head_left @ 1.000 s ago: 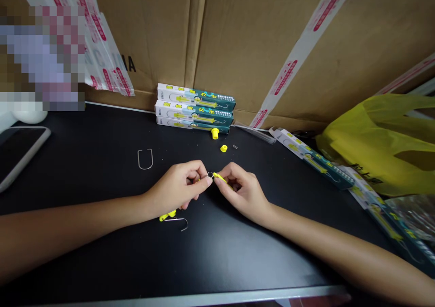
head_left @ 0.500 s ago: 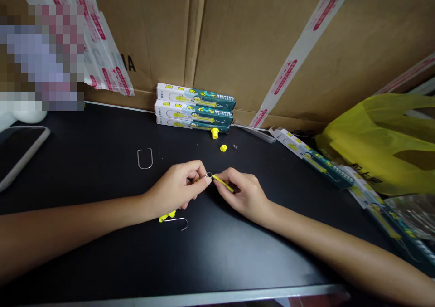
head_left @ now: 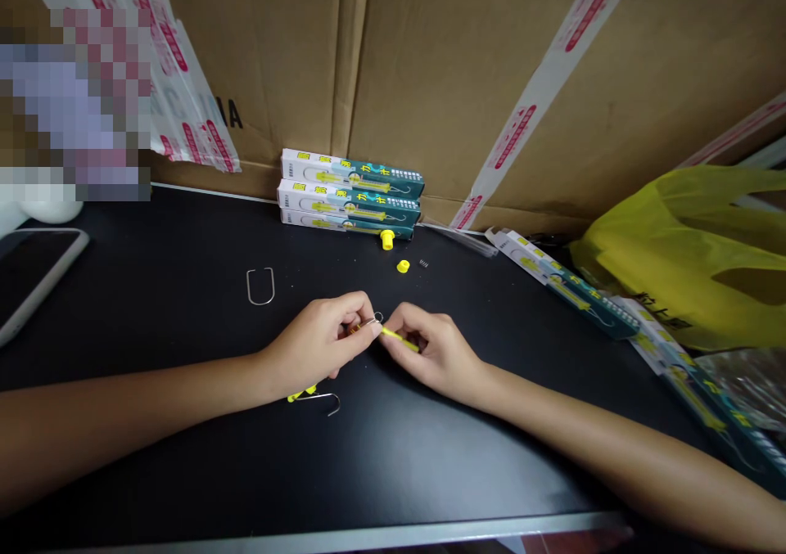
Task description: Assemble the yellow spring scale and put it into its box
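Taped cardboard cartons (head_left: 442, 63) wall the far side of the black table (head_left: 184, 243), and a yellow bag (head_left: 669, 243) slumps at the right. At the table's middle, the left hand (head_left: 316, 345) and right hand (head_left: 439, 353) meet, each pinched narrowly on one end of a thin yellow rod (head_left: 400, 339). A small wire loop (head_left: 376, 319) sits at the fingertips. Since a second ago the rod has dipped and slid further into the left fingers, so the joining seems nearly seated.

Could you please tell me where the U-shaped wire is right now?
In the head view, the U-shaped wire lies on the black table, left of centre, beyond the left hand and apart from it.
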{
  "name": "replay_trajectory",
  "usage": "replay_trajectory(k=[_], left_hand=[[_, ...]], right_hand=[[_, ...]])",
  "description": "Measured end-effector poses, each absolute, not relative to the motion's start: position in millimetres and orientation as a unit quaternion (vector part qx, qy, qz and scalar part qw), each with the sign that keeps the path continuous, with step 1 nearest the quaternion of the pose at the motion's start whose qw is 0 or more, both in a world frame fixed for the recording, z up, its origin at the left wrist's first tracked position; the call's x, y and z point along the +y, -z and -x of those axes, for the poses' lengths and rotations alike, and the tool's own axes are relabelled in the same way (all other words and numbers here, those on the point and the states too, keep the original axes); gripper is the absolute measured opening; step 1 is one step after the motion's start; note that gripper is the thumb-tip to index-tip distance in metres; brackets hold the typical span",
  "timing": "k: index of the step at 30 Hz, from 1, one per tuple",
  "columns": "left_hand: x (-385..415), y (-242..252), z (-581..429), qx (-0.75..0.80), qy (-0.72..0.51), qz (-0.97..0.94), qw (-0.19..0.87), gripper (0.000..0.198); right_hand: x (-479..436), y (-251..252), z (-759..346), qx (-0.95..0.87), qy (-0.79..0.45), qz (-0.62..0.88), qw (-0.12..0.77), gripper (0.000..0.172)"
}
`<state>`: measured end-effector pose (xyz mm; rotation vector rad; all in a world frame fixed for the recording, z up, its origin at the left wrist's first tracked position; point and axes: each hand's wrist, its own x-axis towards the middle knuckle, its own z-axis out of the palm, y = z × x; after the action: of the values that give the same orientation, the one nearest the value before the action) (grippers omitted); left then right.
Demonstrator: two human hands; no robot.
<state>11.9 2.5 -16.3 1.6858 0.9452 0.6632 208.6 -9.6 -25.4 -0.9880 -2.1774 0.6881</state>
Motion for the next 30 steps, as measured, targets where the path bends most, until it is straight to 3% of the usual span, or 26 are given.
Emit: replay_trajectory(k=[12,30], left_hand=[[3.0,14.9,-10.1,0.395,-0.279,-0.679,0.552,0.02],[1.8,13.9,-11.3,0.403,-0.269,-0.692,0.535,0.02]], right_hand=[[-7.8,23.7,-206.0,-0.72,-0.4,0.425,0.375,0.021],[-9.6,29.0,-205.4,-0.758,-0.338,0.424,0.362,0.019]])
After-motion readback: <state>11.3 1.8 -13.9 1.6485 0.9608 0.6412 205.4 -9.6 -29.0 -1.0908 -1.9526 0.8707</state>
